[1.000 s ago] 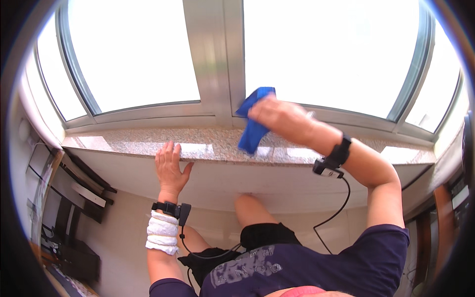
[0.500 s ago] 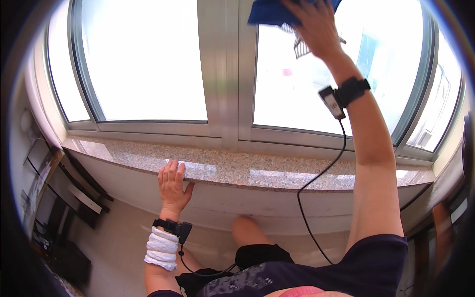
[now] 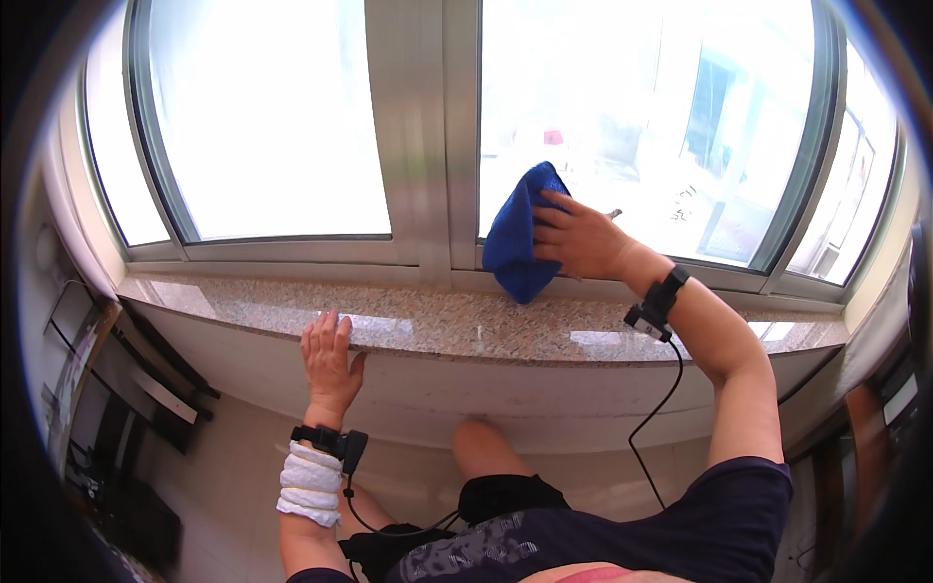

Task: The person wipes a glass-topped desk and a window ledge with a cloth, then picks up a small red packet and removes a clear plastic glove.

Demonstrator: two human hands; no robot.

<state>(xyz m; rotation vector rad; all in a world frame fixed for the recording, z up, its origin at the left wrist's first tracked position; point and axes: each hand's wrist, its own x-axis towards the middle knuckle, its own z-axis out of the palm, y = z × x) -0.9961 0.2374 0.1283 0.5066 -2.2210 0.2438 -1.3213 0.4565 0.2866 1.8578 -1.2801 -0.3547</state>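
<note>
**Blue cloth on the right pane, left hand on the sill**

Our right hand [image 3: 581, 238] presses a blue cloth [image 3: 520, 233] flat against the right pane [image 3: 680, 126], low down and close to the middle frame [image 3: 428, 136]. The fingers [image 3: 554, 206] of this hand are spread apart and lie on the cloth; they pin it to the glass and do not close around it. The lower end of the cloth hangs down in a soft point, just above the sill [image 3: 466, 325].

Our left hand [image 3: 328, 360] rests palm down on the front edge of the sill. Its fingers are extended and close together, and they hold nothing.

We judge that some things can go wrong from here. The cloth is only pressed, not gripped, so if the pressure becomes weaker it can slide down the smooth glass and fall on the sill or the floor. The sill is polished stone, and the left hand can slip on it if we lean more weight forward. A cable [image 3: 671, 389] hangs from the right wrist band [image 3: 659, 299] and can catch on the sill edge.

The cloth looks thick and soft, like microfibre, bunched in folds. The sill is speckled granite, glossy, with bright reflections. The frame is pale, matte metal with straight profiles. A white towel band [image 3: 309, 483] wraps our left forearm.
</note>
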